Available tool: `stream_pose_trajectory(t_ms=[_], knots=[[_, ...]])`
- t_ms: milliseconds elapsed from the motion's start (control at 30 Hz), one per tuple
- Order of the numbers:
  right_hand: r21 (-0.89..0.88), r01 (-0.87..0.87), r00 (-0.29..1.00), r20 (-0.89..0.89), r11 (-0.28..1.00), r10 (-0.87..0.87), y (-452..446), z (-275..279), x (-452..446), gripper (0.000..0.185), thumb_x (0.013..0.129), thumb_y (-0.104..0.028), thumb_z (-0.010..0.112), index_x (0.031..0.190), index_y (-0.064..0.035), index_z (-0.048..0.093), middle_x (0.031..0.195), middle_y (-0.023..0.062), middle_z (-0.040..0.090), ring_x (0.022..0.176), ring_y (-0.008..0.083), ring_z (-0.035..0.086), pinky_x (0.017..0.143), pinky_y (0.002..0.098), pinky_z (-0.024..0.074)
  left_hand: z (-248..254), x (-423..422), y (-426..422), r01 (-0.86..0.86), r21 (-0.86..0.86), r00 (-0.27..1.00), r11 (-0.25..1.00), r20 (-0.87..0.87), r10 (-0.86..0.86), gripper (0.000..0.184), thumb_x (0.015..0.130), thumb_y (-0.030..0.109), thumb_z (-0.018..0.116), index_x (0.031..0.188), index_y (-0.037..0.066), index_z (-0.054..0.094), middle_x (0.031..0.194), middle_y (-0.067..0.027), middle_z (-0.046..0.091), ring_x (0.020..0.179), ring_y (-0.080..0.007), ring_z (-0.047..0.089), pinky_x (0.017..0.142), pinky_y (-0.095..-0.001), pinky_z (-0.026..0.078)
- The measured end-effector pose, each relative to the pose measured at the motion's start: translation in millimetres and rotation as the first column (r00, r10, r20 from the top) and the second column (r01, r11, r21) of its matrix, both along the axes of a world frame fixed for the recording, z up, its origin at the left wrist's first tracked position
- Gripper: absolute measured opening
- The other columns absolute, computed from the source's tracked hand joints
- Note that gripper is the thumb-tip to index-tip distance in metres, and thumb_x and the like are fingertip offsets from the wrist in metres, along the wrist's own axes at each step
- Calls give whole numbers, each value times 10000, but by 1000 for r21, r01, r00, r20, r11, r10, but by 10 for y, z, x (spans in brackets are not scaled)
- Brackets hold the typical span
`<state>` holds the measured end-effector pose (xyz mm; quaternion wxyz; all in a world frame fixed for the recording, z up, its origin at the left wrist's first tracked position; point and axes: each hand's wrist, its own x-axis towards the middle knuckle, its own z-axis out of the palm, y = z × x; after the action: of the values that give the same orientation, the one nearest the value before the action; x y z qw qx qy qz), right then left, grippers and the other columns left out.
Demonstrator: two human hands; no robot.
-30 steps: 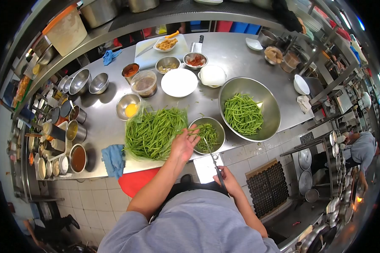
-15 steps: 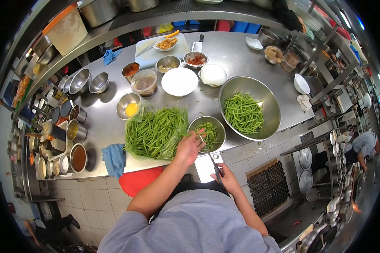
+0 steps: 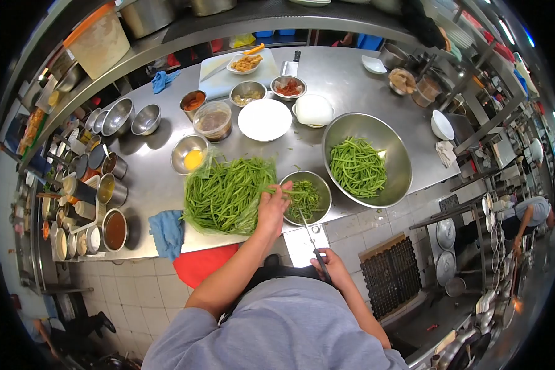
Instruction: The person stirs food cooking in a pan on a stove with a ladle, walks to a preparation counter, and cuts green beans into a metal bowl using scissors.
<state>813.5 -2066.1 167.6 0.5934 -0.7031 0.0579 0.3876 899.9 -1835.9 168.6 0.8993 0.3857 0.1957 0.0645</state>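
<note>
My left hand [image 3: 272, 208] is closed on a few green beans, held between the plastic bag and the small steel bowl. Beside it lies the clear bag of green beans [image 3: 228, 196], piled full. Trimmed bean ends lie in the small steel bowl [image 3: 324, 216]. In my right hand [image 3: 332, 269] are the scissors [image 3: 319, 254], fingers round the dark handles. Their blades point up over the near rim of the small bowl. Further right, a large steel bowl [image 3: 399, 166] holds more green beans [image 3: 357, 166].
A white plate [image 3: 265, 120], a bowl with egg yolk [image 3: 193, 160] and several ingredient bowls stand behind the beans. A cleaver [image 3: 291, 68] lies at the back. Blue cloth [image 3: 166, 233] hangs over the front edge. Another person [image 3: 533, 213] stands at far right.
My left hand has shifted slightly left and its fingers have drawn closer together. The scissors' blades have swung left, toward the small bowl.
</note>
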Motion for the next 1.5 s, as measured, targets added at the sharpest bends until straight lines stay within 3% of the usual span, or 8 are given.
stream_pose_trajectory(t_ms=[167,333,500,567,700,1033,1200,1500], knots=[[40,47,999,20,998,-48,-45,-53,-40,486,871,-213,728,1234,1,486,689,-1,535,539,75,481,458,239,388,223,48,96,-68,-19,996,997,56,69,47,1009,117,433,1056,111,435,1296,-189,578,1183,-251,532,1018,-419,394],[32,70,997,22,997,-71,-20,29,-42,408,883,-189,701,1191,-52,472,680,-12,519,519,70,468,459,231,375,221,54,520,-90,-92,976,992,188,106,107,891,45,469,994,73,469,907,-108,577,846,-243,601,809,-398,474],[32,94,996,-10,995,-94,-84,-57,-36,510,868,-207,730,1252,0,466,732,2,547,543,63,469,460,229,392,466,-30,1355,-92,413,989,906,-65,129,168,886,144,534,999,23,565,691,-95,557,667,-237,579,643,-398,488],[22,78,997,-18,997,-78,-78,-36,-22,509,870,-209,728,1256,-5,467,734,1,549,541,60,469,453,229,389,526,-100,1552,42,944,979,327,-104,175,278,859,247,619,937,-20,627,741,-173,639,700,-297,635,680,-427,506],[47,58,998,-23,997,-57,-57,-66,-1,521,869,-212,730,1262,0,463,733,1,550,539,60,470,446,228,385,326,-255,1664,479,877,866,-14,-470,170,398,783,329,718,943,-31,659,903,-240,671,867,-397,646,775,-459,503],[40,-60,998,32,997,59,-21,-9,63,525,871,-198,729,1270,9,457,738,-7,543,574,72,490,486,236,401,393,-412,1862,474,880,872,30,-474,123,408,787,287,727,1040,-26,661,886,-193,690,811,-306,668,727,-397,507],[167,-167,977,159,972,140,-33,15,100,539,894,-189,701,1305,13,418,793,-1,518,696,83,490,611,253,413,672,-394,1661,307,815,952,492,-272,-143,281,854,158,668,1093,11,660,822,-56,686,740,-108,599,680,-289,490],[109,-123,983,151,986,106,255,401,324,529,916,-269,658,1309,-16,412,797,-14,498,661,80,464,556,236,377,562,-243,685,536,666,818,519,-258,-514,274,885,164,670,1117,18,658,766,-9,661,717,-80,577,690,-242,460]])
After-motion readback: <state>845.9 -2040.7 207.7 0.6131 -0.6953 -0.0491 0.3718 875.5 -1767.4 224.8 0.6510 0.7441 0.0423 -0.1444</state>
